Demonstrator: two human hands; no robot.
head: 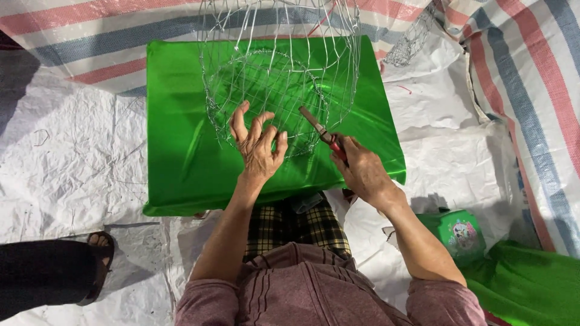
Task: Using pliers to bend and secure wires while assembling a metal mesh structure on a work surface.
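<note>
A silver wire-mesh basket frame [278,72] stands on a shiny green board [181,151] in front of me. My left hand [258,143] rests with spread fingers against the lower near rim of the wire frame. My right hand [361,169] grips red-handled pliers [323,134], whose jaws point up and left at the wire rim next to my left fingers.
White plastic sheeting [72,157] covers the floor, with a red, white and blue striped tarp [531,90] behind and to the right. A small green box [459,234] and green cloth [531,284] lie at my right. Another person's sandalled foot [99,253] is at the lower left.
</note>
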